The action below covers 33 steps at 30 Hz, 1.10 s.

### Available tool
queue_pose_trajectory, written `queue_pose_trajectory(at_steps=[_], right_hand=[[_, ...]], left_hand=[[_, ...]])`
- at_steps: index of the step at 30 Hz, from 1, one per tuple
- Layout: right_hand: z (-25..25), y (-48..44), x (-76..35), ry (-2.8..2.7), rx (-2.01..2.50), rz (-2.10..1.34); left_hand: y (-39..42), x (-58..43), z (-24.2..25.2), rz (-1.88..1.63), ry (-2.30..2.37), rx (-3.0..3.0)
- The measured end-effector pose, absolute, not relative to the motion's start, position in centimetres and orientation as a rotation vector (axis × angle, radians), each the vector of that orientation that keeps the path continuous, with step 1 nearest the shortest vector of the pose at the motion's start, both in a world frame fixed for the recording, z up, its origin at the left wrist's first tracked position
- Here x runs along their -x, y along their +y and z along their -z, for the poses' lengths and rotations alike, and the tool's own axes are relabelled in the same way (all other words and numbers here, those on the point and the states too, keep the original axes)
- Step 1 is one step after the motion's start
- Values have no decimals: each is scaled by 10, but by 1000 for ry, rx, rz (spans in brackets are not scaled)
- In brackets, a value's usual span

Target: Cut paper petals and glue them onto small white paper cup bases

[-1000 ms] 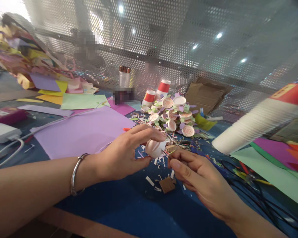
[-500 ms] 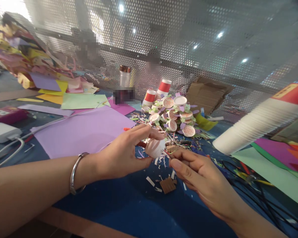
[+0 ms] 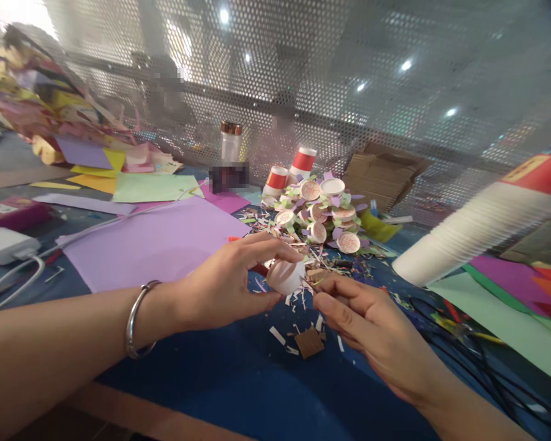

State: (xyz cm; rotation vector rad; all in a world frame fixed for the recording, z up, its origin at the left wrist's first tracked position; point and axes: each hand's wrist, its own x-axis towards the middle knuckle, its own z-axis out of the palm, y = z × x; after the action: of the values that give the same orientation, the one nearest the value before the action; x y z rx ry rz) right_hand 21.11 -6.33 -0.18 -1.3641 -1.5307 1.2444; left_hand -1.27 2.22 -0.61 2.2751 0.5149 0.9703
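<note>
A small white paper cup piece (image 3: pixel 286 279) is held between the thumb and fingers of my left hand (image 3: pixel 224 278). My right hand (image 3: pixel 371 327) pinches a thin, dark, pointed tool (image 3: pixel 308 283), its tip at the cup piece's right side. Whether the tip goes into the paper I cannot tell. Just behind my hands lies a heap of cut cup bottoms (image 3: pixel 318 232) with red markings and green and purple paper tabs. Paper scraps and a small square of brown cardboard (image 3: pixel 309 342) lie on the blue table below the hands.
A tall stack of paper cups (image 3: pixel 468 223) leans at the right, by coloured sheets and black cables (image 3: pixel 477 367). Purple paper (image 3: pixel 156 245), a white charger (image 3: pixel 9 245) and its cord are at the left. Folded cardboard (image 3: pixel 379 177) stands against the perforated metal screen (image 3: pixel 303 79).
The cup piece has tilted slightly and shifted a little left in my left hand. My right hand and the tool stay almost in place.
</note>
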Motion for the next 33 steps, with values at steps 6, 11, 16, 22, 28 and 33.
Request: queue_pose_trajectory(at_steps=[6, 11, 16, 22, 28, 33], right_hand=[[4, -62, -212, -1511, 1370, -1296], [3, -64, -212, -1528, 1372, -1301], [0, -66, -213, -1557, 1329, -1309], [1, -64, -213, -1565, 1347, -1292], [3, -62, -212, -1571, 1358, -1309], [2, -62, -212, -1569, 1369, -1298]], left_hand=[[23, 14, 6, -930, 517, -2250], [24, 15, 8, -944, 477, -2296], [25, 16, 8, -955, 392, -2234], [26, 15, 8, -979, 370, -2317], [27, 15, 10, -1006, 402, -2352], [26, 14, 10, -958, 436, -2239]])
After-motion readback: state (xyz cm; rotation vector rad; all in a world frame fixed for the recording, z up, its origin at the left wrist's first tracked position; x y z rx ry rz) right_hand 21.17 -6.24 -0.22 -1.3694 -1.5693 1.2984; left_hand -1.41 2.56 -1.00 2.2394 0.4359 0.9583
